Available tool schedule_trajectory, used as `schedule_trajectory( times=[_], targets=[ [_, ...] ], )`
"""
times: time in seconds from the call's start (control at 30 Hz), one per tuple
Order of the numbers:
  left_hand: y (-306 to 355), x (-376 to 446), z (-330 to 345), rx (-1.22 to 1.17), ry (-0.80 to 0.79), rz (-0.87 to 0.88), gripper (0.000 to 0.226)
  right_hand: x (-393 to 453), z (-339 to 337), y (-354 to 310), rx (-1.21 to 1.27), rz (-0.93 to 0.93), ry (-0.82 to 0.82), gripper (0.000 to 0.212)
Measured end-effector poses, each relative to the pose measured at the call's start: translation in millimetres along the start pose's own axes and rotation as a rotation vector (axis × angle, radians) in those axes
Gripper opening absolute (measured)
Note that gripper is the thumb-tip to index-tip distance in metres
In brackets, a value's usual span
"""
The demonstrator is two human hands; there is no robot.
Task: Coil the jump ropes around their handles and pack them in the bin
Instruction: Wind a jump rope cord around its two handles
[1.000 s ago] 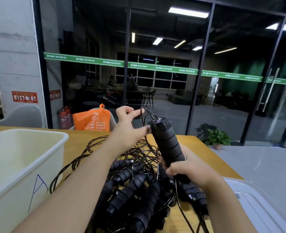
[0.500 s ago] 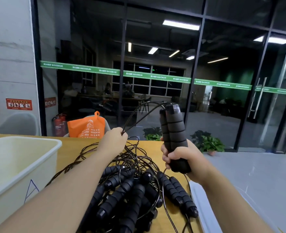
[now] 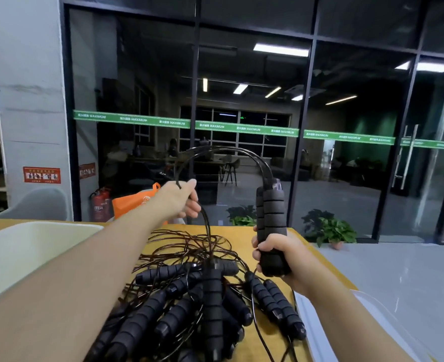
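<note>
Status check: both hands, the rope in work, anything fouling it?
Right hand grips paired black foam handles upright. Left hand pinches their black cord, arched between. Cord trails into tangled rope pile; cream plastic bin left.

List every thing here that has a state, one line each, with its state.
Left hand: raised, pinching the thin black rope cord.
Right hand: gripping the pair of black foam handles, upright.
Thin black rope cord: arched between the hands, uncoiled.
Pile of black foam-handled jump ropes: tangled on the table.
Cream plastic bin: open; no ropes visible inside.
</note>
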State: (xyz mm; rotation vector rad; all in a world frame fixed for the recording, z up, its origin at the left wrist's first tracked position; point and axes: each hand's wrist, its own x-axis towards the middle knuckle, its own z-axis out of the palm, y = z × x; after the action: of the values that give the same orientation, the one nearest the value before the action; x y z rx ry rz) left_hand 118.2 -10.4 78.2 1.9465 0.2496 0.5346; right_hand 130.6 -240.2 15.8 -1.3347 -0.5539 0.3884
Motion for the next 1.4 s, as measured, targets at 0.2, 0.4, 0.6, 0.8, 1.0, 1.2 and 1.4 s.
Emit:
schedule_trajectory(
  times=[0.2, 0.4, 0.6, 0.8, 1.0, 1.2, 1.4],
  targets=[
    [42, -6, -21, -0.145, -0.015, 0.217, 0.042, 4, 11, 17, -0.051, 0.09, 0.072, 0.044],
    [55, -14, -32, -0.167, -0.056, 0.278, 0.039, 7, 25, 11, 0.069, 0.077, -0.011, 0.054],
    [43, -21, -22, -0.191, -0.157, 0.284, 0.031, 4, 49, 4, 0.363, 0.11, -0.248, 0.034],
    [13, -33, -14, -0.219, -0.337, 0.107, 0.067, 16, 54, -6, 0.444, -0.011, -0.095, 0.035],
    [-24, -54, -21, 0.343, -0.968, -0.2, 0.051, 27, 47, -34, 0.365, -0.198, 0.054, 0.041],
    [-31, -28, -48, 0.856, -0.499, 0.015, 0.018, 26, 34, -33, 0.19, -0.176, 0.15, 0.024],
    [-43, -15, -68, 1.32, 0.033, 0.139, 0.023, 18, 20, -30, 0.257, -0.154, 0.166, 0.016]
  ],
)
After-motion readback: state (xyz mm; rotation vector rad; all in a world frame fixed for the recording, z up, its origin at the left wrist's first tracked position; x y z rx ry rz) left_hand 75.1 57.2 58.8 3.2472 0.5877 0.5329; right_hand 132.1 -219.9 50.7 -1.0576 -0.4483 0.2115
